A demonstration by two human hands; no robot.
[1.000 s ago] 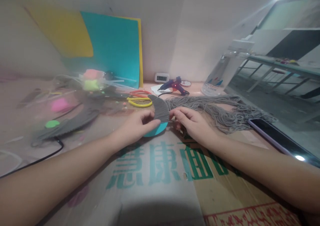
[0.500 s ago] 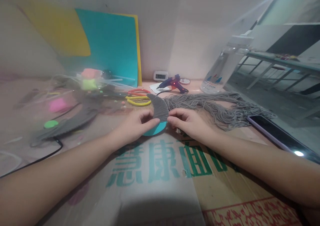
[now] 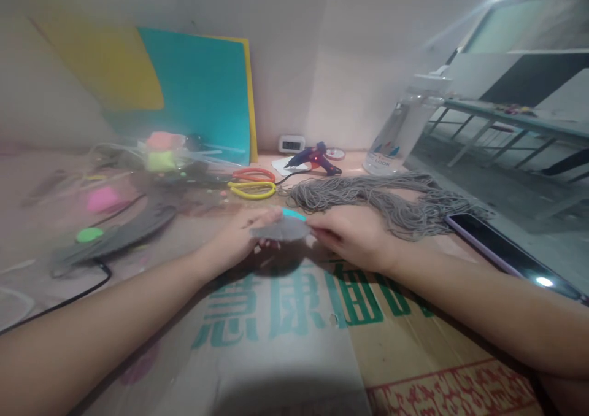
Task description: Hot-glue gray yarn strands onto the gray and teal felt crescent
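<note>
Both my hands hold a small crescent-shaped piece (image 3: 280, 230) wrapped in grey yarn, with a teal edge showing at its top. It is tipped nearly flat, just above the cardboard sheet (image 3: 294, 318). My left hand (image 3: 239, 235) pinches its left end with closed fingers. At the right end, my right hand (image 3: 352, 235) grips it, fingers curled. A bundle of grey yarn (image 3: 368, 195) lies just behind my right hand.
Yellow and red scissors (image 3: 251, 183), a blue glue gun (image 3: 313, 157), a small clock (image 3: 291, 143) and a water bottle (image 3: 396, 137) stand at the back. A phone (image 3: 501, 253) lies at right. Teal and yellow sheets (image 3: 197, 94) lean on the wall. Another grey crescent (image 3: 119, 235) lies left.
The yarn-wrapped piece stood upright between my hands before; now it is tipped down almost flat, with its teal edge on top. Both hands stayed on it.
</note>
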